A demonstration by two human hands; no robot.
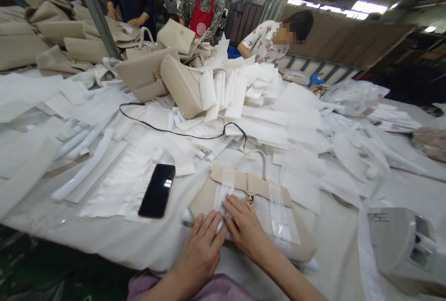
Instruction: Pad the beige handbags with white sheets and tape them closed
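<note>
A beige handbag [303, 236] lies on the white-covered table in front of me, its handle pointing away and a gold clasp at the middle of its flap. Two translucent white strips cross the flap, one on the left side and one on the right. My left hand [204, 243] rests at the bag's lower left edge with its fingers extended. Beside it, my right hand [242, 222] lies flat over the lower end of the left strip, fingers spread. Neither hand grasps anything that I can see.
A black phone [156, 191] lies left of the bag. White sheets [299, 138] and beige bags [183, 85] are piled beyond it, with a black cord [170, 131] in front. A grey dispenser [393, 240] stands at right. Several people work across the table.
</note>
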